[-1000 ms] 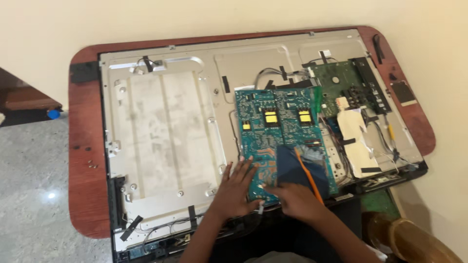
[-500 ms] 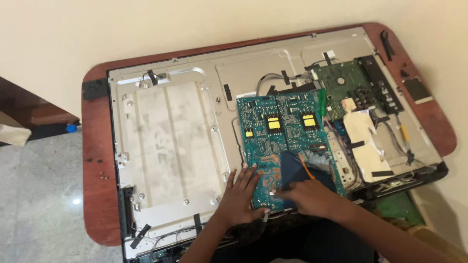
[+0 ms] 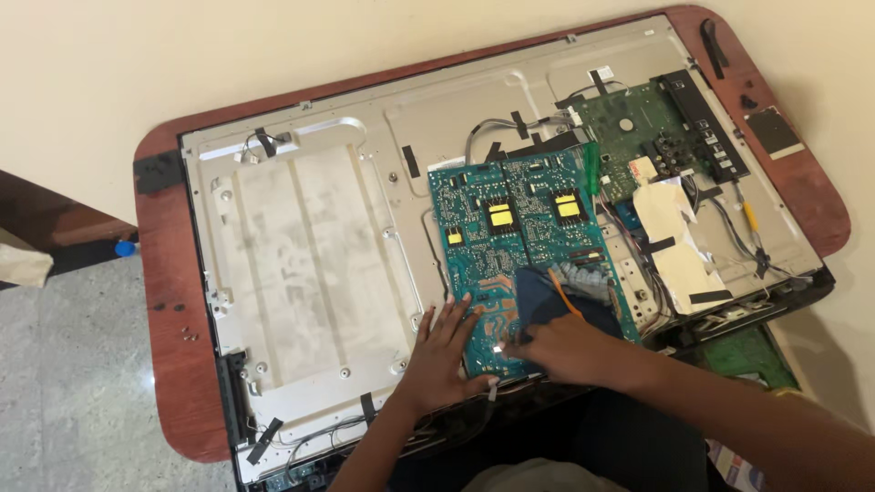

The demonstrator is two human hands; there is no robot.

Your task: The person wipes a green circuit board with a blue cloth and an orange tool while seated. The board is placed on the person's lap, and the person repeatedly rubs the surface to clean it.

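Teal-green circuit board (image 3: 519, 246) sitting solder-side up on the bare metal back of an opened flat-panel TV (image 3: 310, 264), roughly mid-panel, with three yellow blocks showing near the board's top half. Left hand (image 3: 442, 351) flat and open, fingers spread, palm on the metal with fingertips pressed onto the board's lower-left edge. Right hand (image 3: 570, 346) resting on the board's lower end, fingers curled around a dark blue cloth (image 3: 556, 296) bunched there; can't tell how tight the grip is. Thin orange strip (image 3: 565, 293) poking out across the cloth, just above the knuckles. Further right, a second green board (image 3: 638, 137) with black connectors, well clear of both hands, plus white paper sheets (image 3: 674, 241) taped down with black tape and some grey wiring (image 3: 497, 128) looping above the teal board. Whole panel lying on a reddish-brown wooden table (image 3: 178, 364), cream wall behind, grey stone floor (image 3: 64, 383) off to the left.
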